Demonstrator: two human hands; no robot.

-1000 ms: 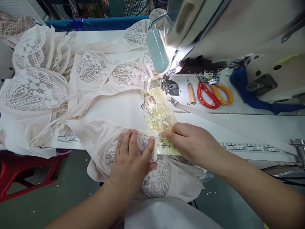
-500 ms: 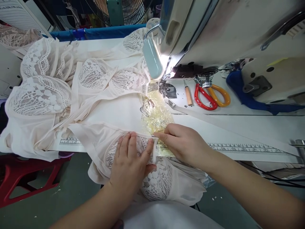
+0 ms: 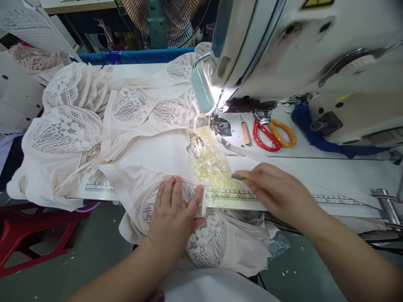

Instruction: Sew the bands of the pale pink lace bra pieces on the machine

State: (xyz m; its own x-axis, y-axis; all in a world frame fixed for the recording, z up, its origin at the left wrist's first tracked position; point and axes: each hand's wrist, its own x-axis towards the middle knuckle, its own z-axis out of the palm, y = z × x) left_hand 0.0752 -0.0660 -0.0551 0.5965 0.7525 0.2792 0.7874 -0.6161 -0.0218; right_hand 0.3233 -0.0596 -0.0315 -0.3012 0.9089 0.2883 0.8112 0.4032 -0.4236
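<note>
Hands: L hand (image 3: pixel 173 218) lies open, flat on lace garment (image 3: pixel 208 241) at counter (image 3: pixel 315 167) edge; R hand (image 3: pixel 280 195) blurred, grip unclear, so press evenly, fabric square w/ ruler (image 3: pixel 233 195).

A garment sewing workshop: an industrial sewing machine (image 3: pixel 283 54) stands over piled lace garments (image 3: pixel 94 121), scissors (image 3: pixel 272 132) beside its needle.

Left hand (image 3: pixel 171 218), right hand (image 3: pixel 277 193) bare; white garment (image 3: pixel 217 288), perhaps an apron.
</note>
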